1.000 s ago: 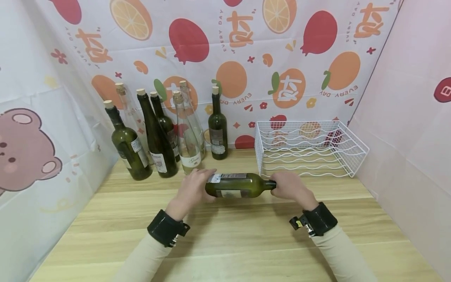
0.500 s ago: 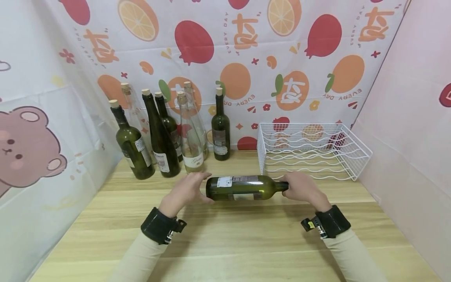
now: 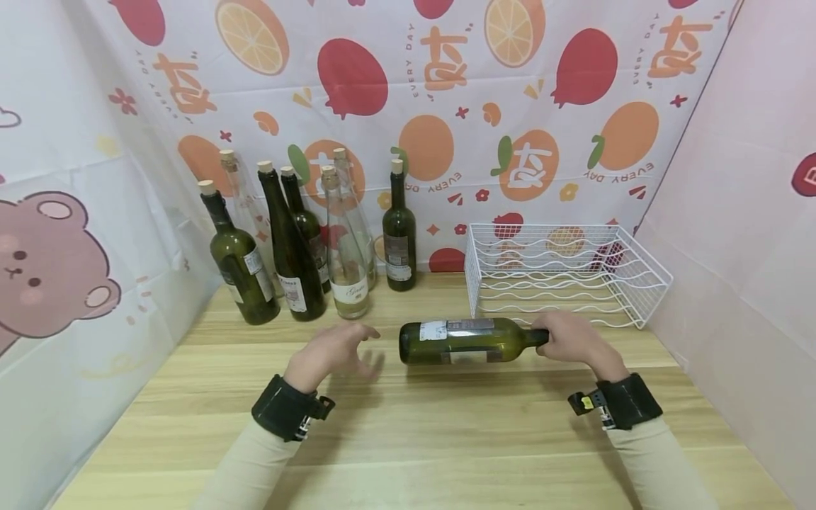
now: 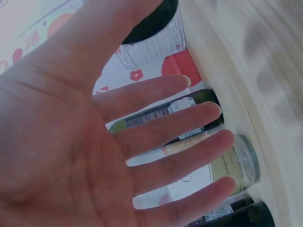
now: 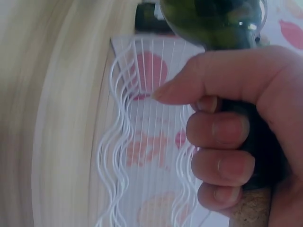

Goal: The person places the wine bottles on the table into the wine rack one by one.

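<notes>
My right hand (image 3: 571, 341) grips a green wine bottle (image 3: 460, 343) by its neck. The bottle lies level above the table, its base pointing left. In the right wrist view, the fingers curl round the dark neck and a cork (image 5: 252, 208) shows below the little finger. My left hand (image 3: 328, 354) is apart from the bottle's base, its fingers spread and holding nothing. The left wrist view shows the open palm, with standing bottles beyond the fingers and the held bottle's dark base (image 4: 152, 23) near the thumb.
A white wire rack (image 3: 567, 276) with wavy bars stands at the back right. Several corked bottles, green ones (image 3: 241, 273) and clear ones (image 3: 349, 273), stand at the back left. A lone green bottle (image 3: 399, 248) stands near the printed back cloth (image 3: 357, 142).
My right hand has carried the bottle to the right. My left hand has let go of the bottle's base and drawn slightly left, leaving a gap.
</notes>
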`<state>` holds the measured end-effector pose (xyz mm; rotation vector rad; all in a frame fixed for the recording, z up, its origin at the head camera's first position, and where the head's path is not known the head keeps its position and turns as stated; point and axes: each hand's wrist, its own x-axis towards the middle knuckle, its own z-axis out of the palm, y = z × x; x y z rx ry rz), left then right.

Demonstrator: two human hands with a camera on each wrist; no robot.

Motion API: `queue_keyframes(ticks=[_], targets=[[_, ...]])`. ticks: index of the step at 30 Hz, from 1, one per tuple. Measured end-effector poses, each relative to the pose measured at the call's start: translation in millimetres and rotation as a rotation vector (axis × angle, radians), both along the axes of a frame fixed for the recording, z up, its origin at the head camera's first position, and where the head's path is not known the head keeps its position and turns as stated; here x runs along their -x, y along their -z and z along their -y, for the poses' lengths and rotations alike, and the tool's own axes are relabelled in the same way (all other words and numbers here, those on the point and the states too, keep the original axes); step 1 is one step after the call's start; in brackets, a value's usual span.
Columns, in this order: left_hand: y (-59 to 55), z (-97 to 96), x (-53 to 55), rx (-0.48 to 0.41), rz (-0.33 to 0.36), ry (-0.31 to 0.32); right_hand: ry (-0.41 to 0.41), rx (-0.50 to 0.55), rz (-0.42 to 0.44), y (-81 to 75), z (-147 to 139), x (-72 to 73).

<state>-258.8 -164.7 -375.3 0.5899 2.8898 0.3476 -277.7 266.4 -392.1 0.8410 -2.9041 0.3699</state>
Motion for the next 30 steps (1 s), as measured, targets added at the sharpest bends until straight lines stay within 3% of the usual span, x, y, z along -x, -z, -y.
queue_keyframes(ticks=[5, 11, 19, 26, 30], targets=[[0.3, 1.5, -0.5, 0.0, 0.015, -0.02, -0.02, 0.007, -0.017, 1.0, -16, 3.7], [-0.8, 2.8, -1.2, -0.002, 0.033, -0.051, 0.022, 0.031, 0.044, 0.5, -38, 4.5], [-2.7, 1.7, -2.0, -0.007, 0.028, -0.042, 0.091, 0.02, 0.0, 1.0, -70, 0.9], [-2.4, 2.6, -2.0, -0.014, 0.017, -0.044, 0.131, 0.07, 0.074, -4.9, -91, -1.6], [-3.2, 3.1, -1.0, -0.014, 0.001, -0.033, 0.119, 0.069, 0.054, -5.3, -105, -1.6]])
